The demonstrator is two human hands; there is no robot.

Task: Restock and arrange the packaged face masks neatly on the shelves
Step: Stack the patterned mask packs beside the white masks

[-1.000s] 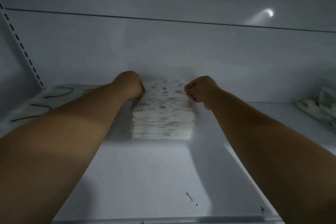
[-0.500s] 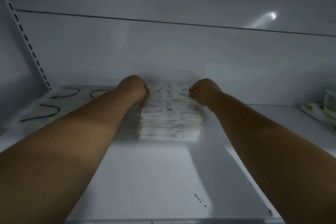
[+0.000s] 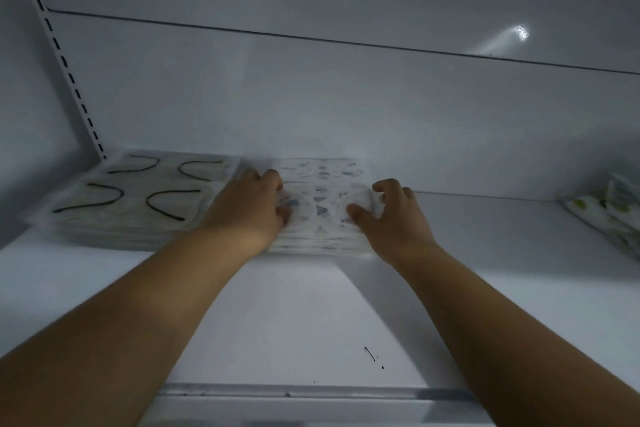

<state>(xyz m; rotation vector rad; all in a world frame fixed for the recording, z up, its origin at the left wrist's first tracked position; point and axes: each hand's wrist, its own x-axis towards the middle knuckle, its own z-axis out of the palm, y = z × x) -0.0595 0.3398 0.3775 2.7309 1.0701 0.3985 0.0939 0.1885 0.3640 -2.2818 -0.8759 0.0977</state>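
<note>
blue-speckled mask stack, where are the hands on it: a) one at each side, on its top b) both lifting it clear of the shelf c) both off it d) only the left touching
a: the left hand and the right hand sit at opposite sides of the blue-speckled mask stack, fingers on its top pack, while it lies on the shelf.
</note>
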